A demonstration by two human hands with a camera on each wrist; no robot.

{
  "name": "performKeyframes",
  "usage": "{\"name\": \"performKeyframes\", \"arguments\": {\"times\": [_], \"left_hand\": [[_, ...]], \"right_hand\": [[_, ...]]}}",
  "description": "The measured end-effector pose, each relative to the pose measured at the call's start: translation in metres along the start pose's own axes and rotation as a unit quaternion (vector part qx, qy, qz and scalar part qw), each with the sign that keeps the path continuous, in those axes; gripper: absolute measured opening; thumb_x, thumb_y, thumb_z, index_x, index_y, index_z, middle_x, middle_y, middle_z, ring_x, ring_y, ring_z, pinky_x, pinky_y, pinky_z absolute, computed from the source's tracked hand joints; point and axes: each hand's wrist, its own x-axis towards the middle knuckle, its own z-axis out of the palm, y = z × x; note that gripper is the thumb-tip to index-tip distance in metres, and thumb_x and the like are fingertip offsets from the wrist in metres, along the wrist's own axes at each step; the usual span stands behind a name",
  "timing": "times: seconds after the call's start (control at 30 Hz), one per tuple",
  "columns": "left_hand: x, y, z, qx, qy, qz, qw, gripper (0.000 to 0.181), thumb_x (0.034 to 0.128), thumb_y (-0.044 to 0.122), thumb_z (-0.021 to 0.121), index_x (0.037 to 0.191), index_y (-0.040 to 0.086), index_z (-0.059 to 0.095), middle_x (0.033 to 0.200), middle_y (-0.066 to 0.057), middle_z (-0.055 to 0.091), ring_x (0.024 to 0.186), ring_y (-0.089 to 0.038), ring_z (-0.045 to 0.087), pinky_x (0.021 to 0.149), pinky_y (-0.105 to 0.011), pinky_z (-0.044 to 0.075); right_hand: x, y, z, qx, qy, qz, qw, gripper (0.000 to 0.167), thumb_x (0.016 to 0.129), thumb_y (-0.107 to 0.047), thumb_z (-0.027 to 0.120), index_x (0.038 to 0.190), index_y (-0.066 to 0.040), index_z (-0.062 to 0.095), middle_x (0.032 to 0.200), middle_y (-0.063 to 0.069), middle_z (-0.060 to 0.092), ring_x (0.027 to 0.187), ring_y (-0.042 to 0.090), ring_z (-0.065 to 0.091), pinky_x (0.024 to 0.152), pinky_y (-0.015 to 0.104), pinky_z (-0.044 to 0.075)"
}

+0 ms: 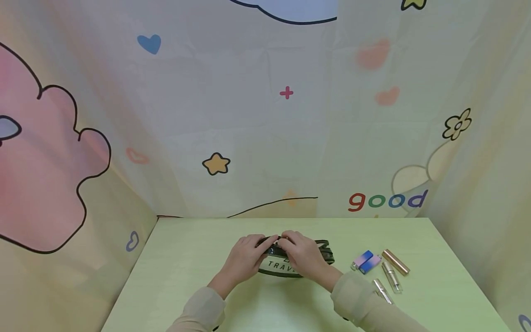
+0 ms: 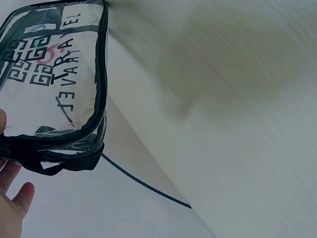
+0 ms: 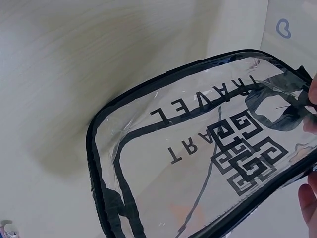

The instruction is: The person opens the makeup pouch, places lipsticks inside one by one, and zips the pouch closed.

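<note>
A clear pouch with black edging and the word TRAVEL [image 1: 279, 266] is held up between both hands over the middle of the table. The left hand [image 1: 244, 258] grips its upper left part, thumb on the near side. The right hand [image 1: 304, 255] pinches the top edge near the middle, close to the left thumb. In the left wrist view the pouch [image 2: 74, 94] shows a dark geometric pattern, with fingers [image 2: 22, 198] at its edge. In the right wrist view the pouch [image 3: 163, 163] looks see-through, and fingertips [image 3: 308, 201] show at the right border.
To the right on the pale table [image 1: 186, 258] lie two blue-and-pink small items [image 1: 370, 263], a gold tube [image 1: 396, 262], and two silvery tubes [image 1: 392, 277]. A printed cloth [image 1: 249, 115] hangs behind and at both sides.
</note>
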Motion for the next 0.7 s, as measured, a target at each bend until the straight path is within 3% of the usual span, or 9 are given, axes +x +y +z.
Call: {"name": "performKeyframes", "arguments": {"times": [0.27,0.7], "left_hand": [[0.0005,0.0021,0.0017,0.026,-0.037,-0.022,0.9987,0.055,0.0819,0.018,0.059,0.132,0.029,0.040,0.105,0.000,0.055,0.096,-0.017,0.055,0.079,-0.032,0.047],[0.0014,0.0040,0.0040,0.032,-0.034,-0.024,0.9986,0.057,0.0814,0.012,0.056,0.132,0.030,0.039,0.105,0.000,0.055,0.097,-0.017,0.055,0.079,-0.032,0.047]], "right_hand": [[-0.0003,0.0039,-0.0026,-0.013,-0.015,-0.014,0.9997,0.030,0.085,-0.006,0.031,0.086,-0.012,0.061,0.088,0.004,0.058,0.071,0.014,0.057,0.053,0.023,0.049],[-0.0058,0.0086,-0.0014,-0.021,-0.021,-0.018,0.9994,0.038,0.089,-0.009,0.023,0.085,-0.012,0.061,0.086,0.004,0.058,0.069,0.014,0.058,0.052,0.023,0.049]]}}
